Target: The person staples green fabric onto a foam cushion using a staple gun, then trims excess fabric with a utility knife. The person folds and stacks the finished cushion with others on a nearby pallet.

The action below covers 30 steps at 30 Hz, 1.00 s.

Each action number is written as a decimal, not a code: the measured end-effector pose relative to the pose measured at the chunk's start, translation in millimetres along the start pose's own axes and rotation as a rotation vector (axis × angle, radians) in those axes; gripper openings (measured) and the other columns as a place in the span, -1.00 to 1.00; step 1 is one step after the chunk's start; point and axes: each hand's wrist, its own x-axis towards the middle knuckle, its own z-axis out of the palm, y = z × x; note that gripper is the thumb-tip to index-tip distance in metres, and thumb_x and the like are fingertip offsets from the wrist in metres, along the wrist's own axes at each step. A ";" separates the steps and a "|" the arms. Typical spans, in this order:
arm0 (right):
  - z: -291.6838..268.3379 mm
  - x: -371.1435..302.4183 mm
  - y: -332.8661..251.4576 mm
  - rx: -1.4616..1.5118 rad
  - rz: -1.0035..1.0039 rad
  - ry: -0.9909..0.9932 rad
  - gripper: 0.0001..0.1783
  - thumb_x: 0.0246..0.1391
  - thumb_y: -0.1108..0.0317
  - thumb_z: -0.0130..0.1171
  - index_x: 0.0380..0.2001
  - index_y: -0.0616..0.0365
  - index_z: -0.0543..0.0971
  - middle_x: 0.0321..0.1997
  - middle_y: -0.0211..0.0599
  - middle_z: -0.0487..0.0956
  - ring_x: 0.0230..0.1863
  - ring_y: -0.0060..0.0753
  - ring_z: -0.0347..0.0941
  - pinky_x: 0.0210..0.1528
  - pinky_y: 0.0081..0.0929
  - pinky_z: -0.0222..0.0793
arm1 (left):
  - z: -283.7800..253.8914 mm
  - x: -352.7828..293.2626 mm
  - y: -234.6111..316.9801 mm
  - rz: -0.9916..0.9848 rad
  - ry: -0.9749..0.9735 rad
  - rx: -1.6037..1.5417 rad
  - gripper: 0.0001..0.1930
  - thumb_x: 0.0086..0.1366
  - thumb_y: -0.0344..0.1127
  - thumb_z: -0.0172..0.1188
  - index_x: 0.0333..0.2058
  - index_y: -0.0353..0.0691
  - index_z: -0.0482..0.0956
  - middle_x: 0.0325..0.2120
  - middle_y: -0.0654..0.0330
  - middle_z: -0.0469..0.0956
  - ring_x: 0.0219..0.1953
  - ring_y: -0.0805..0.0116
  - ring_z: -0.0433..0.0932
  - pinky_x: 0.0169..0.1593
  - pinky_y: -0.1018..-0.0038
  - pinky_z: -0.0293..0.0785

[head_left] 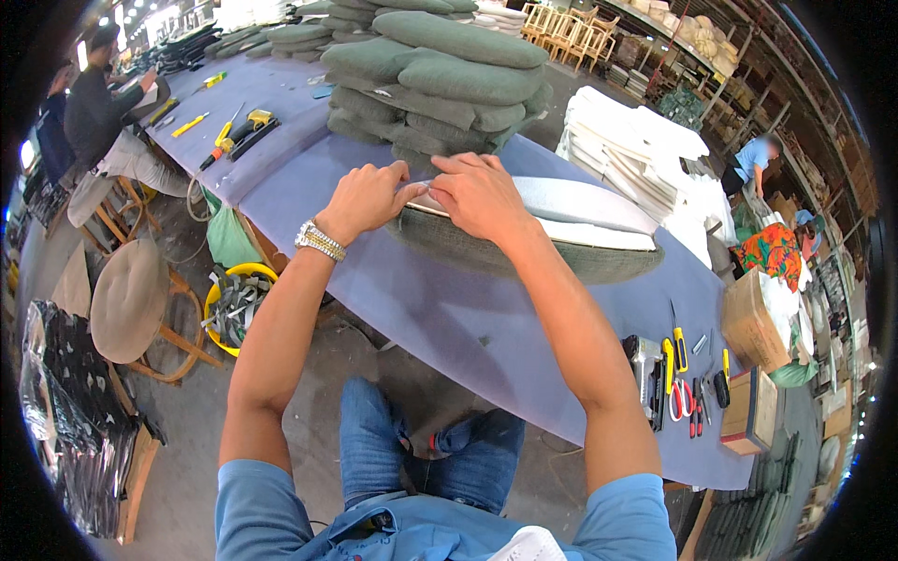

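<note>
An oval seat cushion [524, 251] lies at the table's middle, wrapped in grey-green fabric around its side. Its upper face is pale, and a white strip [585, 202] stands up along the far side. My left hand [367, 198], with a metal-banded watch [321, 240] at the wrist, is closed on the cushion's left end. Close beside it, my right hand [482, 194] has its fingers bent and pressed onto the same end. The fingertips of both hands nearly meet; what exactly they pinch there is partly hidden.
Grey-green cushions [430, 84] are stacked behind my hands, white pads [631, 150] beyond the right edge. Cutters, red-handled scissors [681, 400] and a box [748, 411] sit at right; a drill [223, 140] lies at left. A yellow basket [238, 299] and stool [131, 301] stand below. Other people work farther off.
</note>
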 end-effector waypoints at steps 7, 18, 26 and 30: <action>5.7 11.4 13.9 0.256 0.270 -0.348 -0.78 0.25 0.27 0.13 -0.28 0.07 0.73 -0.19 -0.03 0.71 -0.12 0.14 0.63 -0.07 0.03 0.53 | -10.9 16.4 -2.0 0.099 -0.158 -0.141 -0.62 0.41 0.08 0.17 -0.14 -0.11 0.68 -0.39 -0.03 0.70 -0.31 -0.13 0.66 -0.21 0.05 0.53; 6.6 5.8 10.7 0.494 0.302 -0.312 -0.81 0.24 0.28 0.18 -0.18 0.10 0.67 -0.20 0.01 0.71 -0.11 0.16 0.62 -0.05 0.00 0.49 | -34.4 19.4 9.9 0.045 -0.440 -0.099 -0.61 0.29 0.05 0.35 -0.29 -0.23 0.74 -0.49 -0.01 0.68 -0.39 -0.02 0.66 -0.29 0.19 0.52; 15.6 -5.9 -2.1 0.476 0.296 -0.227 -0.82 0.21 0.25 0.22 -0.23 0.09 0.53 -0.29 0.02 0.69 -0.16 0.22 0.62 -0.16 0.12 0.46 | -32.0 15.9 8.7 0.081 -0.523 -0.084 -0.64 0.24 -0.01 0.37 -0.30 -0.24 0.73 -0.40 -0.04 0.71 -0.27 -0.06 0.70 -0.15 0.15 0.57; 19.4 -18.9 -17.9 0.455 0.268 -0.162 -0.83 0.23 0.24 0.17 -0.23 0.06 0.50 -0.37 0.02 0.68 -0.25 0.26 0.62 -0.23 0.22 0.44 | -24.7 -7.4 9.6 0.157 -0.415 -0.078 -0.70 0.25 -0.10 0.35 -0.30 -0.27 0.65 -0.39 -0.05 0.71 -0.30 -0.14 0.67 -0.20 0.08 0.55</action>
